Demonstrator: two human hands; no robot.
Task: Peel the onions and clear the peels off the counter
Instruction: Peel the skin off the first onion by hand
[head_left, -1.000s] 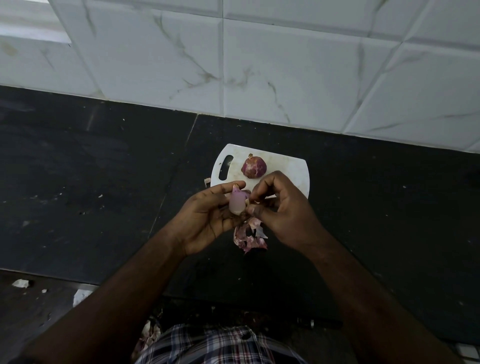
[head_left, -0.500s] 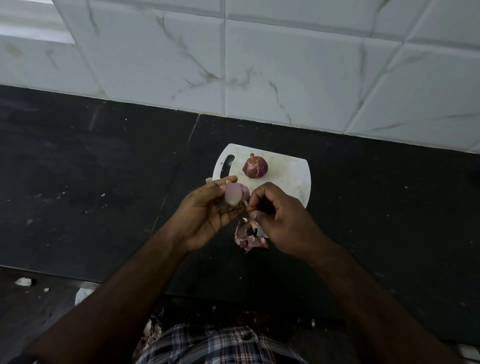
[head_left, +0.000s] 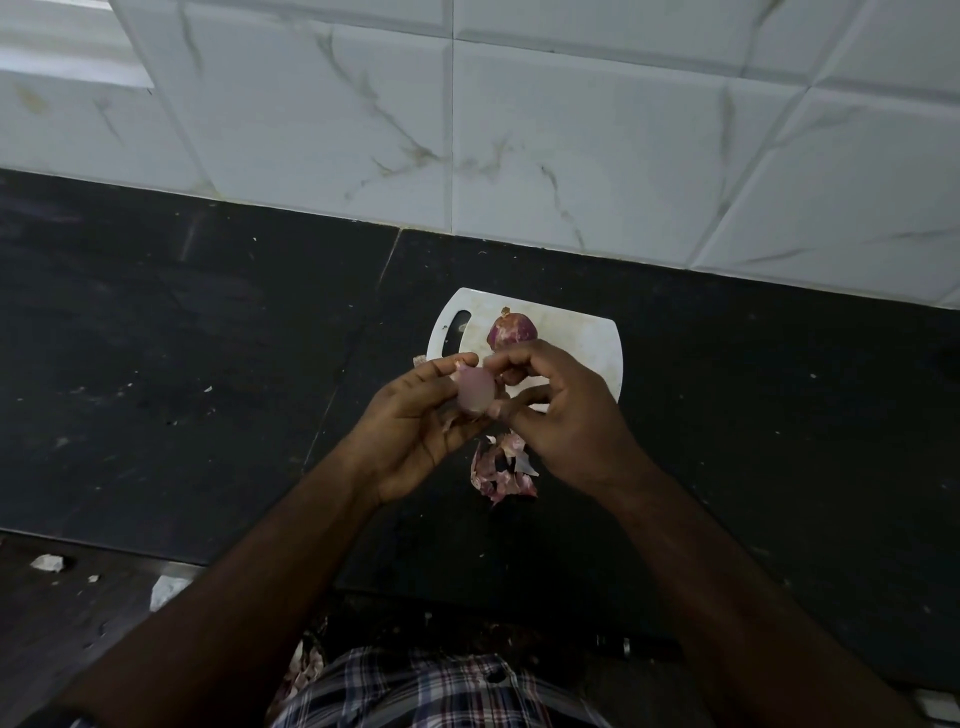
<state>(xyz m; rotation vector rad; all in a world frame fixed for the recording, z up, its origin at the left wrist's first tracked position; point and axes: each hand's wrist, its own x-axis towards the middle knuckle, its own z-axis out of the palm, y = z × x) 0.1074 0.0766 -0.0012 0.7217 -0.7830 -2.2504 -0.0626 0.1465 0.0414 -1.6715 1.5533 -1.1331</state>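
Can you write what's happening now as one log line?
left hand: holds peeled onion | right hand: picks at it | peels: on counter

glossy marbled wall tiles (head_left: 571, 145), matt dark stone worktop (head_left: 182, 338) with scuffs, smooth white plastic cutting board (head_left: 582, 332), papery onion peels (head_left: 501, 470)
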